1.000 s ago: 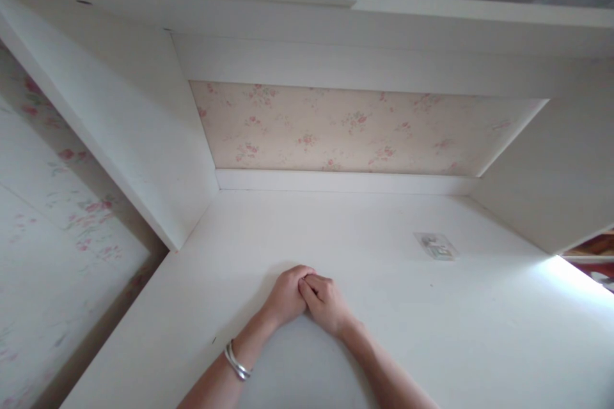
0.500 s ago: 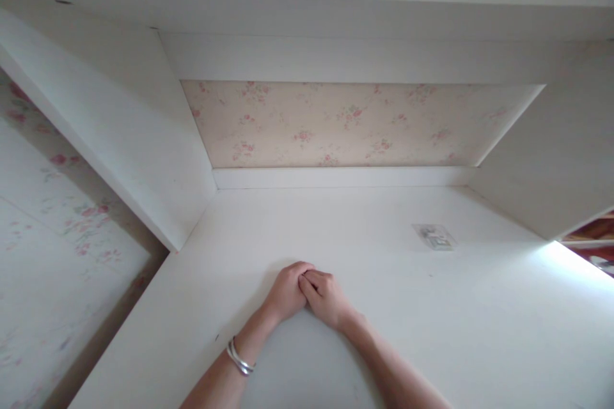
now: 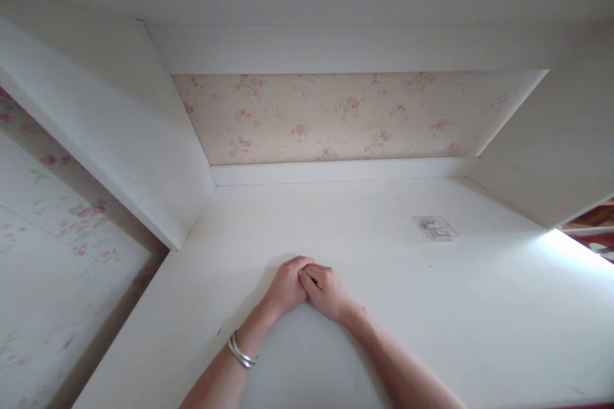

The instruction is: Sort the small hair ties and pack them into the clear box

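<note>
My left hand (image 3: 288,284) and my right hand (image 3: 327,292) are clasped together on the white desktop (image 3: 336,217). Both are closed, the fingers curled in against each other, with the right thumb lying along the left hand. Whatever may be inside them is hidden. A silver bangle (image 3: 242,353) circles my left wrist. To the right and farther back, apart from both hands, lies a small flat clear packet (image 3: 435,228) with greyish contents I cannot make out.
White side panels rise at the left (image 3: 119,121) and right (image 3: 551,140). A shelf (image 3: 307,0) overhangs the back. Flowered wallpaper (image 3: 297,115) shows behind the desk and at the far left. Reddish-brown things (image 3: 592,223) are partly visible beyond the right panel.
The camera view has tilted slightly, so the overhead shelf sits higher in the picture and less of its contents shows. My hands stay clasped in the same place.
</note>
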The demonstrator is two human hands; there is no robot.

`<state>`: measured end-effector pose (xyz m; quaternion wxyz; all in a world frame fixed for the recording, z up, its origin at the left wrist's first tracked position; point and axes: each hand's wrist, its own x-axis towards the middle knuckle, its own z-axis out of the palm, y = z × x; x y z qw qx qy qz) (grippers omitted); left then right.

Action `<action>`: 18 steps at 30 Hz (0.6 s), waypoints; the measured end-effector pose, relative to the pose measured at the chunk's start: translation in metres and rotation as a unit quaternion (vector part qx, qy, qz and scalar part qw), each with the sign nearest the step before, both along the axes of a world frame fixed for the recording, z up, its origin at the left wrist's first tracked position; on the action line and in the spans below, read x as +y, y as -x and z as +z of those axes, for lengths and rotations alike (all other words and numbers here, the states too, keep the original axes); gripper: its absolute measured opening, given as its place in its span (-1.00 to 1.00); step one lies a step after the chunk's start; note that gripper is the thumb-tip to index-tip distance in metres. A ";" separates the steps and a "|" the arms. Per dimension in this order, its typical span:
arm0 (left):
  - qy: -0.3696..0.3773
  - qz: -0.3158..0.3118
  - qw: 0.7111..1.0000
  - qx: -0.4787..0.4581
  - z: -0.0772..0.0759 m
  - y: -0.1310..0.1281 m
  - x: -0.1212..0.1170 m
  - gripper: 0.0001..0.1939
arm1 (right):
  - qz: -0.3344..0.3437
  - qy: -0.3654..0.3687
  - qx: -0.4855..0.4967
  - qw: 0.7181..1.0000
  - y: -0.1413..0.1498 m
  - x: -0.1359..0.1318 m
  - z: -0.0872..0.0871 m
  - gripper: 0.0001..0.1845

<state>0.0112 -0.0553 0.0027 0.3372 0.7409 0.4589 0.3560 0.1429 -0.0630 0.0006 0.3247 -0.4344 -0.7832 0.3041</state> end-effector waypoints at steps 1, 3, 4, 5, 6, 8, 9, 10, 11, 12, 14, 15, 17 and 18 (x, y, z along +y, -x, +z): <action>0.001 0.001 1.000 0.000 0.000 0.000 0.000 -0.65 | 0.000 0.000 0.001 1.000 0.000 0.000 0.000 -0.63; 0.001 0.001 1.000 0.000 0.001 0.000 0.000 -0.65 | -0.001 0.002 0.001 1.000 0.000 0.000 0.000 -0.62; 0.001 0.000 1.000 -0.001 0.001 0.000 -0.001 -0.65 | -0.001 0.003 0.000 1.000 0.000 0.000 0.000 -0.62; -0.001 0.000 1.000 -0.002 0.002 0.000 -0.001 -0.64 | 0.001 0.003 0.000 1.000 0.000 0.000 0.000 -0.62; -0.002 -0.001 1.000 -0.003 0.002 0.000 -0.001 -0.64 | 0.002 0.003 0.000 1.000 0.000 0.000 0.000 -0.62; -0.003 -0.004 1.000 -0.003 0.002 0.000 -0.001 -0.65 | 0.003 0.005 -0.002 1.000 0.000 0.000 0.000 -0.62; -0.004 -0.005 1.000 -0.003 0.002 0.000 -0.001 -0.65 | 0.003 0.007 -0.004 1.000 0.000 0.000 0.000 -0.62; -0.004 -0.006 1.000 -0.002 0.002 0.000 -0.001 -0.65 | 0.003 0.009 -0.005 1.000 0.000 0.000 0.000 -0.63; -0.004 -0.007 1.000 -0.001 0.002 0.000 0.000 -0.65 | 0.003 0.010 -0.006 1.000 0.000 0.000 0.000 -0.63; -0.004 -0.008 1.000 0.000 0.002 0.000 0.000 -0.65 | 0.003 0.010 -0.006 1.000 0.000 0.000 0.000 -0.63; -0.002 -0.007 1.000 -0.001 0.002 -0.001 -0.001 -0.64 | 0.004 0.009 -0.007 1.000 0.000 0.000 0.000 -0.63; -0.002 -0.007 1.000 0.000 0.003 -0.001 -0.001 -0.63 | 0.004 0.009 -0.007 1.000 -0.001 0.000 0.000 -0.63; -0.003 -0.007 1.000 0.000 0.004 -0.001 -0.001 -0.64 | 0.003 0.009 -0.006 1.000 -0.001 0.000 0.000 -0.62; -0.003 -0.006 1.000 0.001 0.004 -0.001 -0.001 -0.64 | 0.002 0.009 -0.005 1.000 -0.001 0.000 0.000 -0.62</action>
